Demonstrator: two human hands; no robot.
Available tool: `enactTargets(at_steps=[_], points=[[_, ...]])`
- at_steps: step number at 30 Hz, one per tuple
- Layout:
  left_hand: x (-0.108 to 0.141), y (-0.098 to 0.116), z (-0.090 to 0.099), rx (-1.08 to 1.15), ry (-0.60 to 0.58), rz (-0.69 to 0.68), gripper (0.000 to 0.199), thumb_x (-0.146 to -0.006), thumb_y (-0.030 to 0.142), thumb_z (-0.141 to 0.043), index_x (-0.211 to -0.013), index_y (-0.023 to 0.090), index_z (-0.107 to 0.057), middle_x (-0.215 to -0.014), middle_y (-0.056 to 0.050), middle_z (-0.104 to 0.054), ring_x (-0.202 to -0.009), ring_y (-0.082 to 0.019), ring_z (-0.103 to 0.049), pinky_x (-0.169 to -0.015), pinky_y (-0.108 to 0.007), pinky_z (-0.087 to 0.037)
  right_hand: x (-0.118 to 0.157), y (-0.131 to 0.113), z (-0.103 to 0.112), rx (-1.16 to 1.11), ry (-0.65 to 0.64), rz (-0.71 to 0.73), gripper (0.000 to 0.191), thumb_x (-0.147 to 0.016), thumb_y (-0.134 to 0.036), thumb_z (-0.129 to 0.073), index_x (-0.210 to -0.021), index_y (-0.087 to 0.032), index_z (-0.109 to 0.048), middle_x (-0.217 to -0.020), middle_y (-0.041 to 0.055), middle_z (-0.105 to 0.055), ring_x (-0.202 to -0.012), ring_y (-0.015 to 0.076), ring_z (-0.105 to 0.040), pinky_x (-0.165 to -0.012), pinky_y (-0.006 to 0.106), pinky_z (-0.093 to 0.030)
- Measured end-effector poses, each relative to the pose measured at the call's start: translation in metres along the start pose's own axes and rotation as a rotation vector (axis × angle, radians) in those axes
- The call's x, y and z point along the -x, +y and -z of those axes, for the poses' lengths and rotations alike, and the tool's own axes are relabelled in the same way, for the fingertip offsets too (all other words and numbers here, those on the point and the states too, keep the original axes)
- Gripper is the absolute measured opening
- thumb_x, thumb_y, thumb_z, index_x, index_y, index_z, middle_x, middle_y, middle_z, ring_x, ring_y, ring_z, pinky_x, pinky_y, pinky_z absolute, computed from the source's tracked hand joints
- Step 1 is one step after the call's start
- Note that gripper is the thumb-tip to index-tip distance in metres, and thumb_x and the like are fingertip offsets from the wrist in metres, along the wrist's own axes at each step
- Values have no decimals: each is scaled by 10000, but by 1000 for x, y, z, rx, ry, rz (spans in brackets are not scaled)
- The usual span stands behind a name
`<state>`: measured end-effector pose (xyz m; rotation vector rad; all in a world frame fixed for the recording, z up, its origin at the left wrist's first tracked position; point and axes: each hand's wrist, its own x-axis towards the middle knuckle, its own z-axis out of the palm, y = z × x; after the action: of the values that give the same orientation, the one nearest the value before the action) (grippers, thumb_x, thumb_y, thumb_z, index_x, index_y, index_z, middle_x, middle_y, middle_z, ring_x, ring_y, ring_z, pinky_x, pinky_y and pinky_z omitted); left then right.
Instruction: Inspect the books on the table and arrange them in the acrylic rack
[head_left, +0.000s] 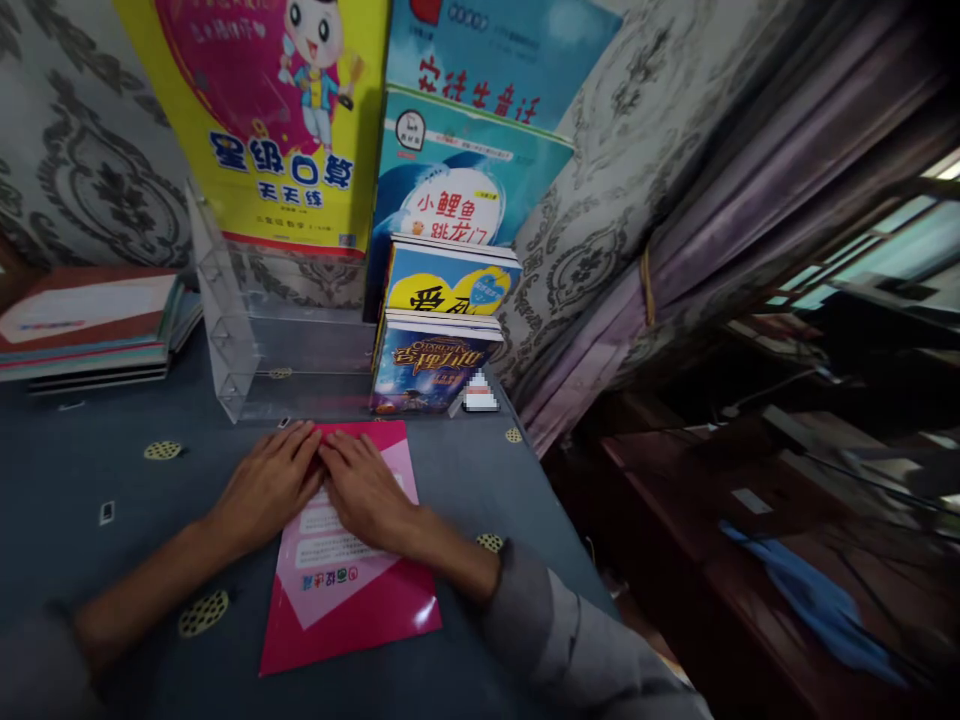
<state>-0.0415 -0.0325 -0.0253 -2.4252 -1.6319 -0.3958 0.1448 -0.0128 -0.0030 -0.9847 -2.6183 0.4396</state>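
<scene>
A pink and red book (352, 610) lies flat on the blue-grey table, its printed text upside down to me. My left hand (271, 485) rests at its upper left edge, palm down, fingers stretched out. Lying on the book's upper part, my right hand (367, 490) is also palm down with its fingers extended, and the fingertips of both hands meet near the top edge. Neither hand grips anything. Just beyond them stands a clear plastic rack (300, 345) holding a yellow book (300, 215), a teal book (465, 180) and smaller books (439, 365) in front on the right.
A stack of books (90, 320) lies at the back left of the table (60, 600). Patterned wallpaper and a purple curtain (600, 280) are behind. Right of the table's edge stands a dark reddish surface (720, 500) with a blue cloth (817, 600).
</scene>
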Motion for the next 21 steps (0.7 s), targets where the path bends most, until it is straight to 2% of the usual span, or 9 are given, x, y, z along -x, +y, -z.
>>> enactTargets(at_steps=[3,8,15,21], points=[[0,-1,2,8,23,-10,470,-990,287,-352,-1296,58,-625,-1336,-237,-674,-1267,-345,-622,-1038,-521,-501,-9,-3,-6,21,-3,29,463,-971,-126,-497,-1430,-63,-491,-1509,203,-526,-1436,292,-447,-1238,527,-311],[-1,0,6,-18,7,-18,462,-996,300,-327,-1269,77,-626,-1308,-226,-691,-1245,-356,-631,-1004,-518,-515,-6,3,-8,39,31,40,434,-1035,-230,-465,-1452,-106,-467,-1537,171,-509,-1447,262,-446,-1236,498,-328],[-3,1,6,-37,24,-24,514,-997,344,-310,-1279,37,-609,-1268,-258,-696,-1202,-383,-646,-976,-533,-520,10,18,-5,41,63,-38,555,-1024,-429,-544,-1470,-106,-476,-1565,192,-470,-1495,292,-375,-1237,515,-321],[-5,4,9,-65,15,-38,563,-997,363,-296,-1291,-2,-608,-1239,-273,-699,-1186,-404,-642,-988,-553,-507,34,39,7,28,70,-125,582,-1022,-424,-548,-1483,-78,-472,-1579,219,-439,-1504,321,-351,-1230,550,-303]])
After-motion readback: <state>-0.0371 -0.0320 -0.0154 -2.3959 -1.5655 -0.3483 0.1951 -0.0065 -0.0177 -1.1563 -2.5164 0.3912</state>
